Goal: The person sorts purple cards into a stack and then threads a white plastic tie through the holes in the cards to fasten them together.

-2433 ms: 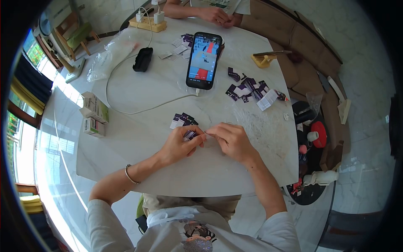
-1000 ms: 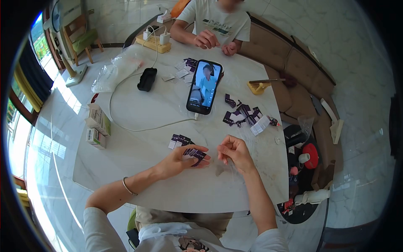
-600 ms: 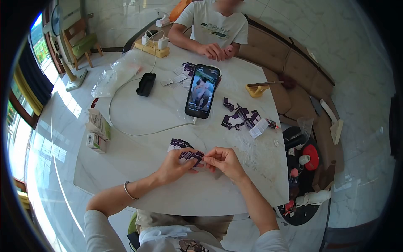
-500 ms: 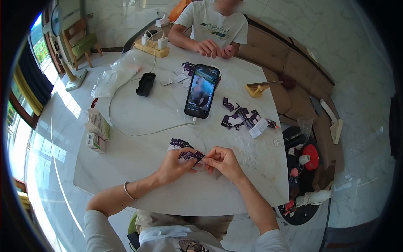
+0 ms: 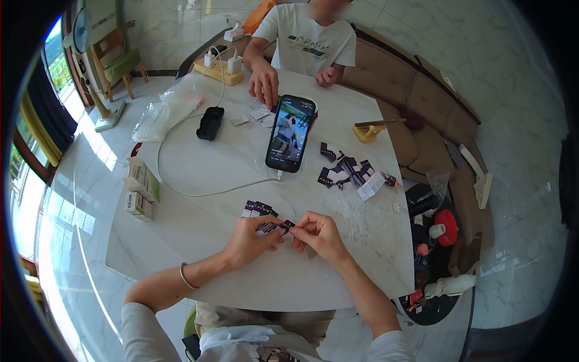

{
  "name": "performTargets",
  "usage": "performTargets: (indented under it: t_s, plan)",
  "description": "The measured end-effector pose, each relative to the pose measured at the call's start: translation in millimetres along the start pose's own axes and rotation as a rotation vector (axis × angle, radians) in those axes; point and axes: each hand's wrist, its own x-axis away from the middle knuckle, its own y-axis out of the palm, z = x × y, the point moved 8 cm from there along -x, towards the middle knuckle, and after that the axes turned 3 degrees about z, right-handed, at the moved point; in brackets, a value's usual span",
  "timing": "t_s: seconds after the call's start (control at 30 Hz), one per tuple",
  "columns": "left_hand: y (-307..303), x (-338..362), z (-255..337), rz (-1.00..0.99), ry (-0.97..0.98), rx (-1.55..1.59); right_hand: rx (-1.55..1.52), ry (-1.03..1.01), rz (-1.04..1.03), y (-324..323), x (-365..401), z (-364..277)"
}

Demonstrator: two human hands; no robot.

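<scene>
Where the table (image 5: 181, 232) lies on the near side of the phone (image 5: 290, 134): two bare hands, close together. Left hand (image 5: 245, 241), bracelet (image 5: 187, 276) at the wrist; purple-and-white cards (image 5: 268, 228) held between thumb and fingers. Right hand (image 5: 324, 237), thumb and forefinger pinched on the right end of the top card (image 5: 286, 225), remaining fingers curled; anything finer in the pinch too small to tell. Card stack (image 5: 257, 207), overlapping, just beyond the left hand, nearer than the phone.

Side table (image 5: 439, 309), black, at right and nearer than the phone; red item (image 5: 446, 227) among its contents. Boxes (image 5: 142, 179), two, together, well left of the phone. Cable (image 5: 208, 195), white, looping left from the phone's near end. Card pile (image 5: 347, 169), jumbled, right of the phone.

Phone: screen lit. Case (image 5: 210, 123), black, to its left. Stand (image 5: 368, 133), yellow, to its right. White cards (image 5: 259, 113), by its far left corner. Bag (image 5: 160, 114), clear plastic, left of the phone, past the case.

Co-worker (image 5: 313, 45), beyond the phone: right hand (image 5: 263, 83), fingers pointing down near the white cards, contact unclear; left hand (image 5: 326, 76), fingers curled. Power strip (image 5: 211, 72), yellow, beyond and left of the phone. Sofa (image 5: 392, 84), brown, beyond and right. Chair (image 5: 120, 63), green-seated, far left beyond.
</scene>
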Motion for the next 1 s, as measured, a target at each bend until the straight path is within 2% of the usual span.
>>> performTargets:
  t_s: [0.07,0.27,0.37,0.57,0.67,0.77,1.0]
  plan:
    - [0.1,1.9,2.3,0.002,-0.020,-0.034,-0.005,0.002,0.003,-0.2,0.0,1.6]
    - [-2.3,5.8,17.4,0.057,0.120,-0.291,0.052,0.024,-0.006,0.0,0.7,2.7]
    - [-3.5,5.7,21.4,0.089,0.257,-0.388,0.018,0.041,0.051,-1.4,1.8,0.0]
    - [-3.3,7.4,25.2,0.108,0.337,-0.471,0.068,0.004,0.005,0.2,1.0,1.5]
    - [-0.5,9.8,28.9,0.118,0.483,-0.511,0.014,0.009,0.019,-0.6,0.2,2.8]
    - [1.4,10.7,31.1,0.100,0.474,-0.510,-0.040,0.031,0.067,-1.8,1.7,-0.9]
    - [4.7,12.6,32.1,0.040,0.511,-0.500,-0.071,0.081,-0.066,4.6,0.6,3.8]
